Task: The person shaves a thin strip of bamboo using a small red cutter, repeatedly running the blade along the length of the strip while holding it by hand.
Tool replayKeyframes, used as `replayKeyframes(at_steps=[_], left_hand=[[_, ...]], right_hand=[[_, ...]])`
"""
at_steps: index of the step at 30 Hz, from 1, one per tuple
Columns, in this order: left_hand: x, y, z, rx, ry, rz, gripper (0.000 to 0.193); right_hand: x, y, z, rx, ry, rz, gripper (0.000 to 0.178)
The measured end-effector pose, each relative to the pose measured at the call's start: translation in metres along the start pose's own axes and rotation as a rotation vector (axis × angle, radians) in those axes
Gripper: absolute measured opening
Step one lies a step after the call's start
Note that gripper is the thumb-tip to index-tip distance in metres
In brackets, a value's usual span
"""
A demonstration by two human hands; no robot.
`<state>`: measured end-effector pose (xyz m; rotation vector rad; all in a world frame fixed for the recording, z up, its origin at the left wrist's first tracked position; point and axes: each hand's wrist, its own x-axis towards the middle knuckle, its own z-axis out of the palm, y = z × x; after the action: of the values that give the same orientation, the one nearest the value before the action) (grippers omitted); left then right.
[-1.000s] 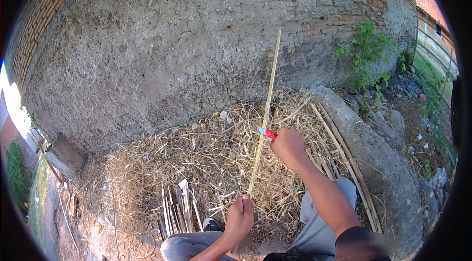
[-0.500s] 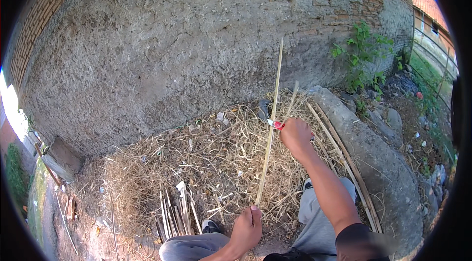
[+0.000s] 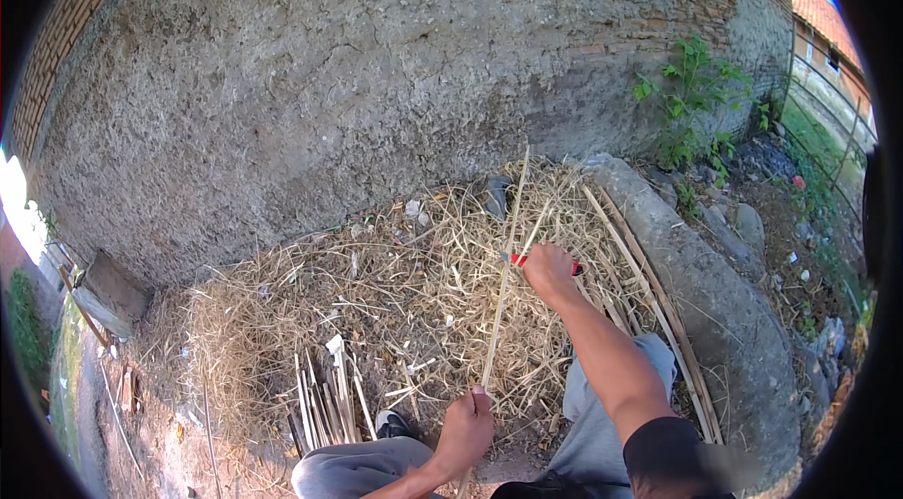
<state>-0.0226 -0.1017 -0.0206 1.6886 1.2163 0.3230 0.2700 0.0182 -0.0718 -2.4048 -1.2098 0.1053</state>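
A long, thin pale bamboo strip (image 3: 500, 311) runs from my lap area up toward the wall. My left hand (image 3: 467, 426) is closed round its near part, thumb on top. My right hand (image 3: 550, 271) is closed on the red handle of a knife (image 3: 515, 259). The knife's short blade lies against the strip, about two thirds of the way up. A thin pale sliver stands beside the blade, near my right fingers; whether it is still joined to the strip I cannot tell.
Straw-like shavings (image 3: 254, 330) cover the ground between my knees and a rough wall (image 3: 357, 113). A bundle of split sticks (image 3: 324, 400) lies by my left shoe. Long poles (image 3: 658, 301) rest along a concrete ledge (image 3: 724, 320) on the right. A green plant (image 3: 691, 95) grows near the wall.
The strip's far tip has come lower and nearer to me. My right hand with the knife has moved slightly nearer and left; my left hand has shifted slightly left.
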Motion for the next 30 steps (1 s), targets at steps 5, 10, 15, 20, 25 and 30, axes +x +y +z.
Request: replayKeyframes(at_steps=[5, 10, 15, 20, 25, 30], left_hand=[[-0.018, -0.059, 0.016, 0.096, 0.058, 0.112, 0.047], [-0.022, -0.034, -0.015, -0.002, -0.195, 0.094, 0.048], [-0.070, -0.056, -0.011, 0.155, -0.049, 0.089, 0.026], [-0.109, -0.048, -0.053, 0.400, 0.029, 0.572, 0.029], [-0.157, -0.054, -0.078, 0.183, -0.003, 0.223, 0.037], [-0.229, -0.065, -0.109, 0.334, -0.002, 0.108, 0.038]], right_hand=[[0.025, 0.039, -0.035, -0.080, 0.076, 0.204, 0.026], [0.025, 0.058, -0.040, -0.172, 0.158, 0.110, 0.022], [0.023, 0.063, -0.047, -0.131, 0.106, 0.216, 0.023], [0.029, 0.059, -0.052, -0.043, 0.078, 0.284, 0.025], [0.022, 0.040, -0.053, 0.000, 0.036, 0.288, 0.028], [0.029, 0.068, -0.058, 0.084, 0.051, 0.392, 0.023]])
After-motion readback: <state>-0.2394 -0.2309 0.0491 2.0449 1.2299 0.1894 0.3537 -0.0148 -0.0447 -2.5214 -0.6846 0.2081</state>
